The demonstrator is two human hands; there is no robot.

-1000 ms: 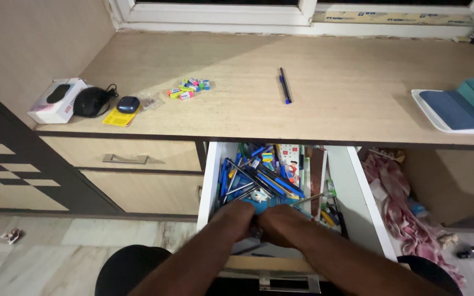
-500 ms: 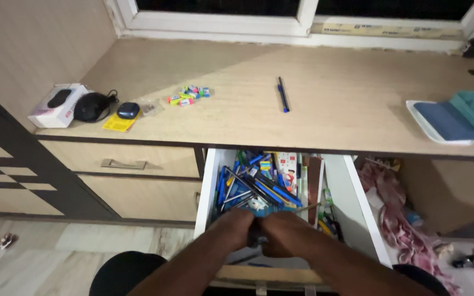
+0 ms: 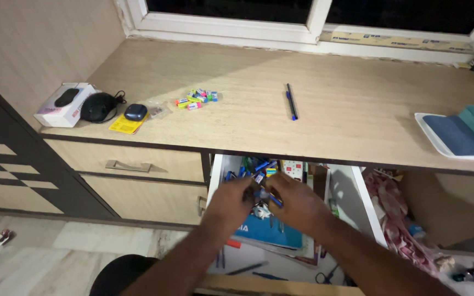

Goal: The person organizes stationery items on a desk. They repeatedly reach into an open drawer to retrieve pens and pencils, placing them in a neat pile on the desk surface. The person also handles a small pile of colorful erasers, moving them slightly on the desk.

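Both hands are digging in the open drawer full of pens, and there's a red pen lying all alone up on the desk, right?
Not quite. The head view shows the lone pen on the desk is blue and black, not red. The rest holds: the left hand and right hand are in the open drawer among pens.

one view only, worn on the head, looking steeply down and forward from above the person's own forearms. it faces the wooden desk (image 3: 303,87) and the window frame (image 3: 314,22) behind it, which runs along the top edge. the open drawer (image 3: 357,197) sits low and centre, close under the lens, with the left hand (image 3: 231,200) and right hand (image 3: 297,203) nearest of all. the floor (image 3: 39,246) shows bottom left, the dark cabinet (image 3: 6,164) at the left edge. no second view shares this scene.
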